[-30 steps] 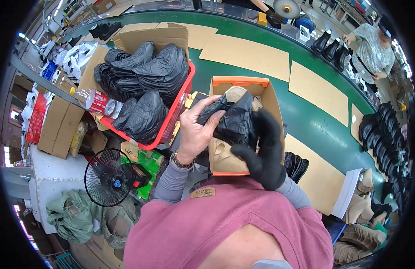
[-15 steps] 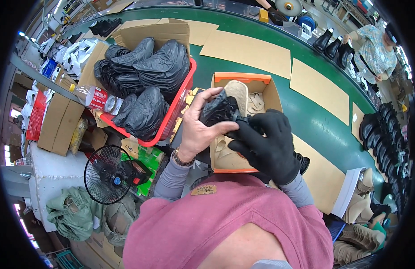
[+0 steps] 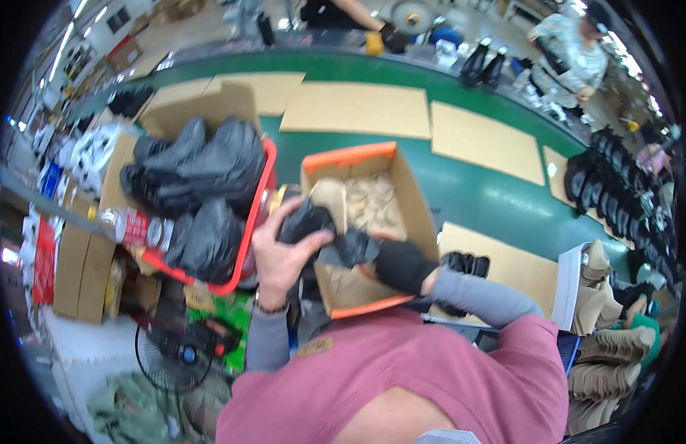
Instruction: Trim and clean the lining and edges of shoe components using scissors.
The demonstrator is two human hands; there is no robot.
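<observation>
My bare left hand (image 3: pixel 280 255) grips a black plastic-covered shoe piece (image 3: pixel 309 223) between thumb and fingers, above the left side of an orange-rimmed cardboard box (image 3: pixel 417 196). A beige, sole-shaped part (image 3: pixel 330 198) sticks up behind it. My right hand (image 3: pixel 406 266), in a black glove, is closed at the end of a stretched black plastic sheet (image 3: pixel 350 248) that reaches toward the piece in my left hand. Whether the sheet is still joined to the piece is blurred. Beneath, the box holds several crumpled beige pieces (image 3: pixel 372 207).
On the left, a red crate (image 3: pixel 261 200) holds black plastic-covered pieces (image 3: pixel 202 163) and a clear bottle (image 3: pixel 132 226). A black fan (image 3: pixel 176 355) stands nearer. Cardboard sheets (image 3: pixel 357 107) lie on the green bench (image 3: pixel 480 194). Black shoes (image 3: pixel 606 177) and a person (image 3: pixel 572 55) are at right.
My right hand has moved right and down, away from my left, stretching black plastic between them. The left hand has shifted left and lower in view. The whole view has shifted, showing more of the box.
</observation>
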